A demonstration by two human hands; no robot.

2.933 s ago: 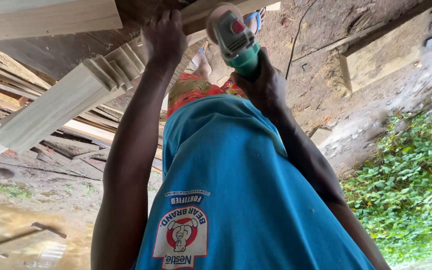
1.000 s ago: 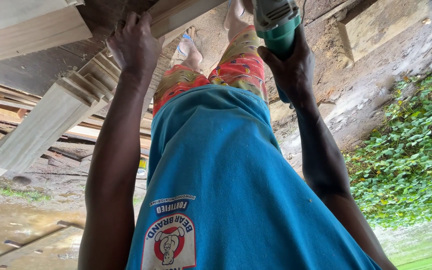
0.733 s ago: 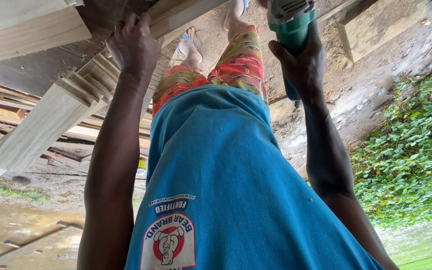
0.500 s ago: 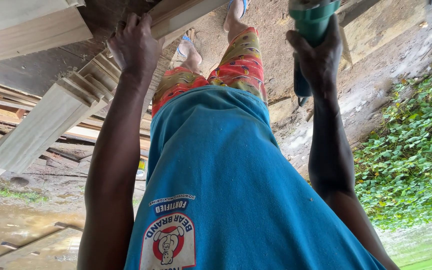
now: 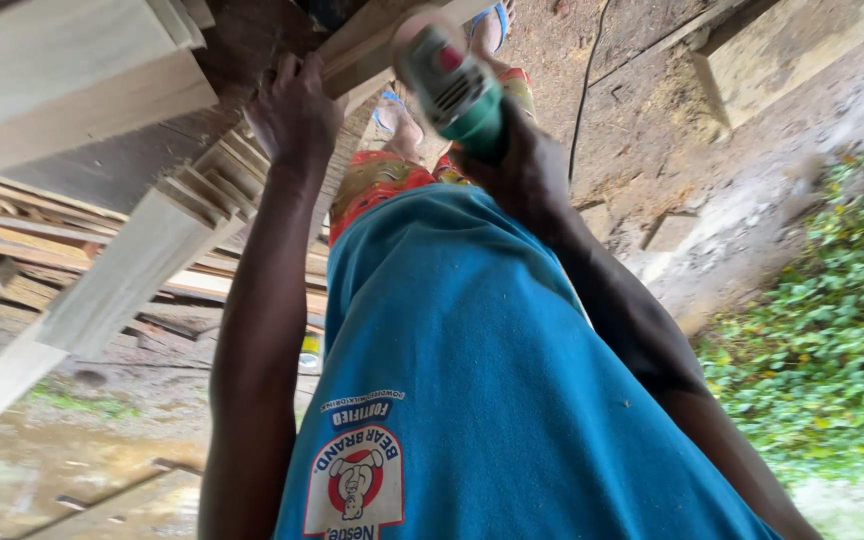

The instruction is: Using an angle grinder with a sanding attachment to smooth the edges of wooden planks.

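A stack of pale wooden planks (image 5: 122, 270) is seen at the left, lying on edge. The left hand (image 5: 294, 115) is laid on the stack's end, fingers curled over the top plank, holding it down. Further right, a green power tool (image 5: 452, 85) is gripped tightly in the right hand (image 5: 522, 170), its blurred head close to the wood at the upper centre. Judging from this, the work is best done with the planks pressed firmly, the tool kept level, and its black cord (image 5: 587, 85) kept behind. Green plants (image 5: 822, 330) are seen at the far right.
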